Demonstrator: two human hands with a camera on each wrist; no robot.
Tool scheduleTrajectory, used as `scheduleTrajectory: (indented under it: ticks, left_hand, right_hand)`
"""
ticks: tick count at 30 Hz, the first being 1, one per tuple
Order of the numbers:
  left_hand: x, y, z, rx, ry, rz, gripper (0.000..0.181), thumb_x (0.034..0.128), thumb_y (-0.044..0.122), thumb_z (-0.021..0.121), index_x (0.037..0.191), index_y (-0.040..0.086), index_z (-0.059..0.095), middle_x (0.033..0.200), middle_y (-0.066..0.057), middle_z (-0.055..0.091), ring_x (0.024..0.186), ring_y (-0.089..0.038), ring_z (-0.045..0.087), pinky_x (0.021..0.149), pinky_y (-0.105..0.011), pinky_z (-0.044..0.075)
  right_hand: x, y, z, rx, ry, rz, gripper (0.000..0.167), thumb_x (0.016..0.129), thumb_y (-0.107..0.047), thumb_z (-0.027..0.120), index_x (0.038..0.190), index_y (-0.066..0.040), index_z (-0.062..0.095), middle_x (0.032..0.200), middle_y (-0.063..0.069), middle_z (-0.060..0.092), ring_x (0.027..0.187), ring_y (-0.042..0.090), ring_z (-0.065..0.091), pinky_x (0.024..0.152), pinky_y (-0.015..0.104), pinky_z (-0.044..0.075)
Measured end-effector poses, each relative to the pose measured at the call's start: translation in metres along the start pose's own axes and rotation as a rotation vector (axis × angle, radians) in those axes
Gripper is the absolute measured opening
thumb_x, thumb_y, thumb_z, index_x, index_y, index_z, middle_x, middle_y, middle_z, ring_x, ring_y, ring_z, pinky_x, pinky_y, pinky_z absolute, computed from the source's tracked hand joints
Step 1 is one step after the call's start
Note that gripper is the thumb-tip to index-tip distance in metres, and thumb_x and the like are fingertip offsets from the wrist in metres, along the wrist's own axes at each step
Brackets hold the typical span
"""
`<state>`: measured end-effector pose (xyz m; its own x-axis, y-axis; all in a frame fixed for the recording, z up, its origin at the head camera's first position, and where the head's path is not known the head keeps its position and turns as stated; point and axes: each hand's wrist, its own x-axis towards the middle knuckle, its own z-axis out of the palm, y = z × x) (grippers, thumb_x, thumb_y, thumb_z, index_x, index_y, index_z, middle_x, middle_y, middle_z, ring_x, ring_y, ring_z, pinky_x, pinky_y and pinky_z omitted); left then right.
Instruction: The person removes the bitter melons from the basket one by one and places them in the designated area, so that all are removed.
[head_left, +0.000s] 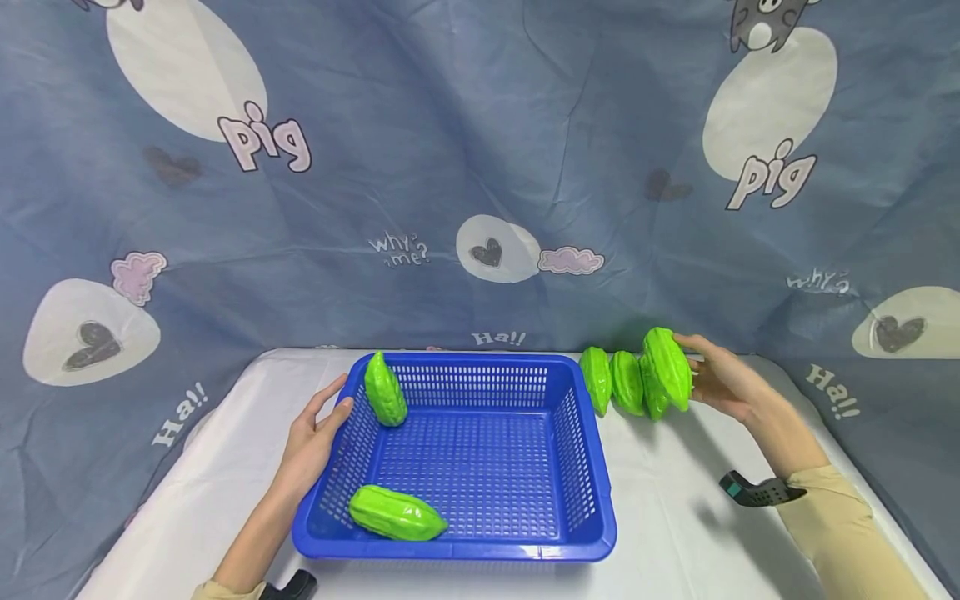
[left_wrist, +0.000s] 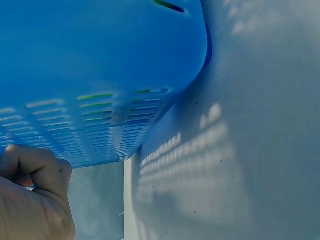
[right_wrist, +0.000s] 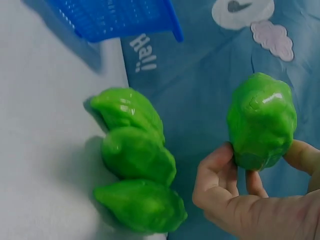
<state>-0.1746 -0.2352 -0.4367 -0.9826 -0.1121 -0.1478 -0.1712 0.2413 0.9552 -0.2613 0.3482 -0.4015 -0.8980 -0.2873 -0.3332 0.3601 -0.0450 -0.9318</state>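
Head view shows a ribbed green fruit [head_left: 667, 367] held up at the right end of a row, partly hiding its neighbour. Its long axis is steep there, leaning from upper left to lower right; the right wrist view sees it foreshortened, so which end is the tip cannot be told. The right hand [head_left: 723, 379] has hold of it, thumb on one side and fingers opposite, the grip spread just to the fruit's width. For a good lift, I would press evenly across the ribs, since the glossy skin may slip, and carry it well clear of the row so nothing gets knocked. Three more fruits stand side by side on the surface [head_left: 652, 500]: the near one [head_left: 654, 398], the middle one [head_left: 627, 383] and the far one [head_left: 596, 381], just beside a blue basket [head_left: 453, 550]. The left hand [head_left: 311, 437], fingers bent, holds the basket's left rim; a light hold should be enough to steady it. Inside, one fruit [head_left: 386, 390] leans steeply in the back left corner, another [head_left: 397, 513] lies near the front left, its tip pointing right. Behind hangs a printed cloth [head_left: 420, 175].
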Motion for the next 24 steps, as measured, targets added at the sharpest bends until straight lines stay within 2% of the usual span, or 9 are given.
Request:
scheduleTrajectory:
  ticks: [5,7,8,10,12,14,17,21,24]
  left_hand:
    - [-0.001,0.000,0.000,0.001,0.001,-0.003,0.062,0.1140,0.048,0.050,0.170,0.030,0.033,0.152,-0.027,0.062,0.092,-0.002,0.077,0.078,-0.026,0.063]
    - [-0.001,-0.001,-0.001,0.004,0.001,-0.004,0.062,0.1141,0.048,0.050,0.170,0.030,0.033,0.153,-0.027,0.061,0.092,-0.002,0.077,0.078,-0.025,0.063]
    - [-0.001,-0.001,-0.001,0.004,0.001,-0.005,0.062,0.1141,0.048,0.050,0.170,0.030,0.033,0.153,-0.027,0.061,0.092,-0.002,0.077,0.078,-0.026,0.063]
    - [-0.001,-0.001,-0.001,0.002,-0.001,-0.008,0.062,0.1142,0.048,0.050,0.170,0.030,0.032,0.153,-0.027,0.061,0.092,-0.002,0.077,0.078,-0.026,0.063]
    - [-0.001,-0.001,-0.001,0.000,-0.002,-0.009,0.062,0.1142,0.048,0.050,0.170,0.030,0.032,0.153,-0.027,0.061,0.092,-0.002,0.077,0.079,-0.026,0.063]
    - [-0.001,-0.001,-0.001,-0.002,-0.003,-0.010,0.061,0.1142,0.048,0.050,0.170,0.030,0.032,0.154,-0.027,0.060,0.093,-0.002,0.077,0.079,-0.025,0.063]
    - [-0.001,-0.001,0.000,0.000,-0.001,-0.009,0.062,0.1140,0.049,0.050,0.170,0.031,0.033,0.154,-0.027,0.060,0.093,-0.001,0.077,0.079,-0.025,0.063]
    - [0.000,-0.001,0.000,0.001,-0.002,-0.009,0.063,0.1135,0.050,0.050,0.170,0.031,0.032,0.155,-0.026,0.059,0.094,0.000,0.076,0.081,-0.024,0.063]
    - [0.000,-0.001,0.000,-0.005,-0.004,-0.007,0.063,0.1133,0.051,0.051,0.170,0.031,0.033,0.155,-0.025,0.059,0.095,0.000,0.076,0.081,-0.024,0.063]
  right_hand:
    - [0.004,0.001,-0.011,-0.046,0.039,0.018,0.029,0.116,-0.047,0.043,0.139,-0.030,0.039,0.117,-0.009,0.061,0.113,0.010,0.061,0.092,0.032,0.060]
    - [0.006,0.002,-0.014,-0.081,0.056,0.028,0.038,0.116,-0.049,0.043,0.148,-0.031,0.035,0.132,-0.005,0.056,0.131,0.019,0.055,0.095,0.032,0.059]
    - [0.007,0.002,-0.016,-0.097,0.062,0.033,0.046,0.115,-0.051,0.043,0.155,-0.030,0.031,0.144,0.003,0.053,0.142,0.026,0.050,0.097,0.033,0.058]
    - [0.009,0.003,-0.019,-0.124,0.072,0.046,0.063,0.115,-0.053,0.042,0.167,-0.024,0.019,0.165,0.021,0.036,0.159,0.040,0.033,0.104,0.036,0.055]
    - [0.010,0.004,-0.024,-0.144,0.077,0.056,0.078,0.115,-0.053,0.040,0.173,-0.016,0.005,0.177,0.030,0.010,0.167,0.049,0.011,0.114,0.044,0.050]
    - [0.010,0.004,-0.028,-0.159,0.087,0.065,0.084,0.115,-0.053,0.039,0.173,-0.010,-0.003,0.181,0.026,-0.006,0.167,0.051,0.004,0.122,0.051,0.043]
    - [0.010,0.006,-0.037,-0.174,0.110,0.075,0.084,0.115,-0.053,0.040,0.173,-0.010,-0.002,0.181,0.026,-0.006,0.167,0.052,0.005,0.126,0.055,0.040]
    - [0.011,0.010,-0.047,-0.186,0.140,0.090,0.081,0.114,-0.053,0.042,0.173,-0.012,0.006,0.181,0.025,-0.002,0.167,0.052,0.007,0.122,0.051,0.044]
    - [0.013,0.012,-0.052,-0.208,0.160,0.101,0.086,0.114,-0.053,0.042,0.173,-0.006,0.000,0.181,0.027,-0.006,0.167,0.053,0.005,0.125,0.053,0.042]
